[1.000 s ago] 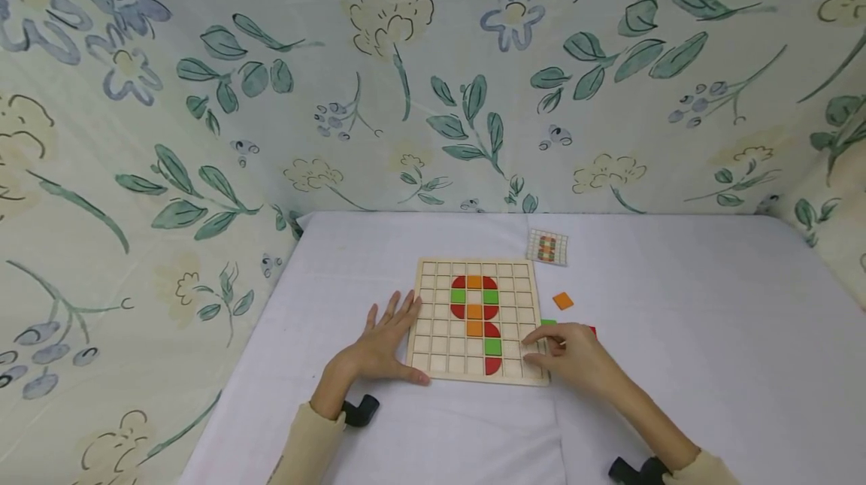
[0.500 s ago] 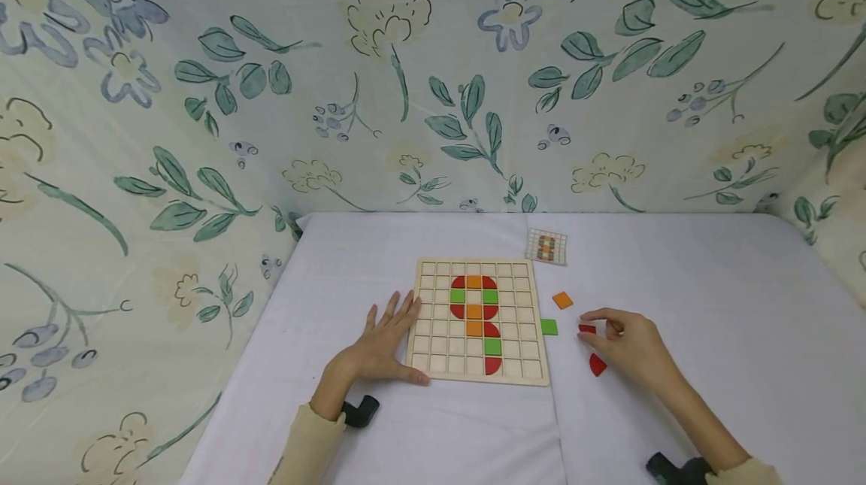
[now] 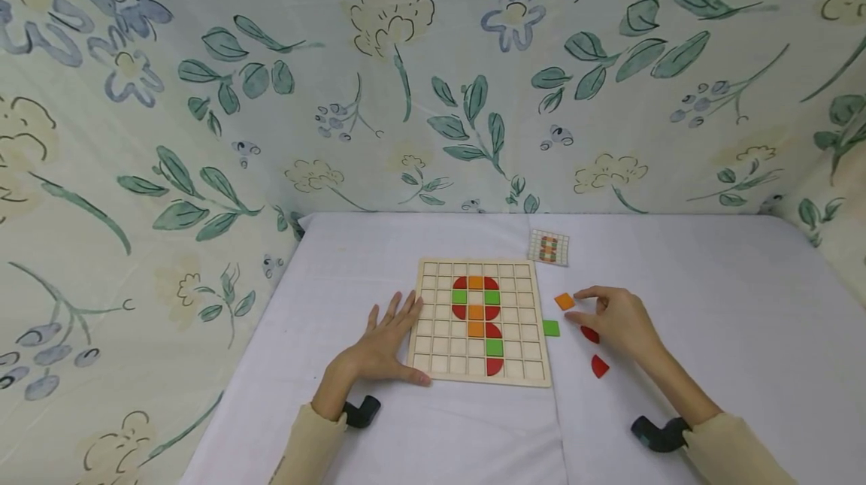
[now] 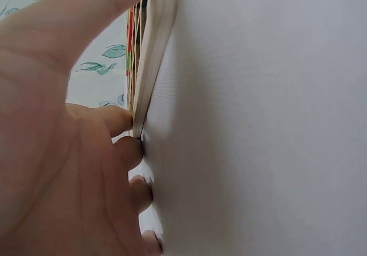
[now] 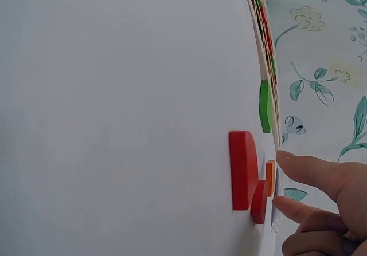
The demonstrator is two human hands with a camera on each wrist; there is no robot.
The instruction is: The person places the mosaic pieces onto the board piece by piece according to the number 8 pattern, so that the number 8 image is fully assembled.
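Note:
A wooden grid board (image 3: 440, 365) lies on the white cloth, with red quarter-rounds and orange and green squares set in its cells. Along its left edge rests my left hand (image 3: 384, 342), fingers spread, thumb at the lower corner; the left wrist view shows fingertips against the rim (image 4: 150, 55). My right hand (image 3: 624, 323) is just right of a loose orange square tile (image 3: 564, 301), thumb and index finger apart near its corner. Two red quarter-round tiles (image 3: 600, 367) lie by this hand, the upper one (image 3: 590, 334) partly covered. A loose green square tile (image 3: 551, 328) sits against the board's right edge.
A small pattern card (image 3: 549, 247) with a coloured grid lies behind the board's far right corner. Floral fabric (image 3: 406, 94) hangs behind the table (image 3: 365, 244) and at its sides. Both wrists carry black camera mounts (image 3: 659, 434).
My right hand moved right from the board to the red tiles, then up and slightly left to the orange tile. The left hand stays in place.

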